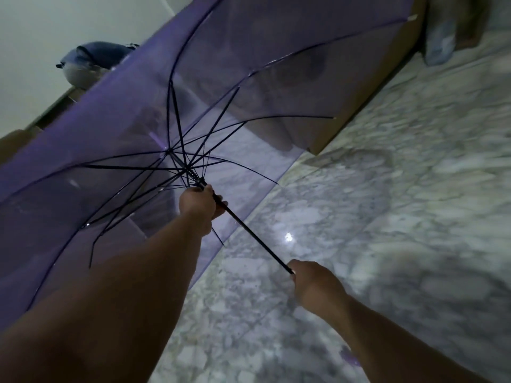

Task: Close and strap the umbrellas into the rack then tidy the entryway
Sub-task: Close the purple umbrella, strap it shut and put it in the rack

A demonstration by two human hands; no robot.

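You stand on a glossy grey-white marble tile floor; a brown cardboard box rests along its far edge.

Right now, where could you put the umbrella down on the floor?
The marble floor looks bare to the right of the shaft, from the brown box toward the right hand. On the left it is crowded: the open purple umbrella covers that side, with the left hand at its runner.

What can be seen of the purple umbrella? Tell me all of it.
The purple umbrella is open, its translucent canopy stretched over thin dark ribs that meet at a hub. Its straight black shaft slants down toward the right. The left hand grips the shaft near the hub; the right hand holds the lower end. It is tilted over a marble floor.
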